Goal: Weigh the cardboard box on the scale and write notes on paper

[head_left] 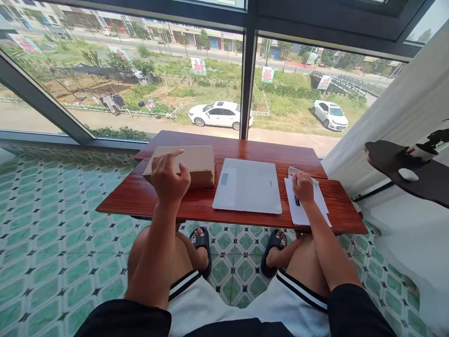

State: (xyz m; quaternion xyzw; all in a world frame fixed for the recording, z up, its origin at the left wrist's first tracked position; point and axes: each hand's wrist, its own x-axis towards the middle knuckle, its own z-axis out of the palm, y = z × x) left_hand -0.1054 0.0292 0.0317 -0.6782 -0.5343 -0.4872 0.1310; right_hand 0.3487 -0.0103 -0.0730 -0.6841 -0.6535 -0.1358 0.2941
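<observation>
Box [200, 161] lying left of scale [247, 189] on desk [196, 203]; left hand [170, 180] hovering over or touching box, grip standing apart. Right of scale, right hand [303, 187] covering papers [300, 214]; grip's closure hiding, cannot tell. Mark [271, 184] on scale showing too small to read. Beyond scale, signs [198, 66] outdoors reading "村", "振".

Large dark-grey metal-framed window [247, 70] fills the upper part of the frame, w/ bright daylight coming thru. Outside, approx. mid-height: two white cars [220, 112] [329, 114] by a green grassy plot [291, 105]; pale bldgs [217, 42] along the top. Glossy red-brown wood table [122, 199] at ctr. Green-and-white patterned tile floor [63, 224], lower L & btm. White fabric curtain [393, 107], upper R; dark wavy-edged shelf [384, 154], far R.
</observation>
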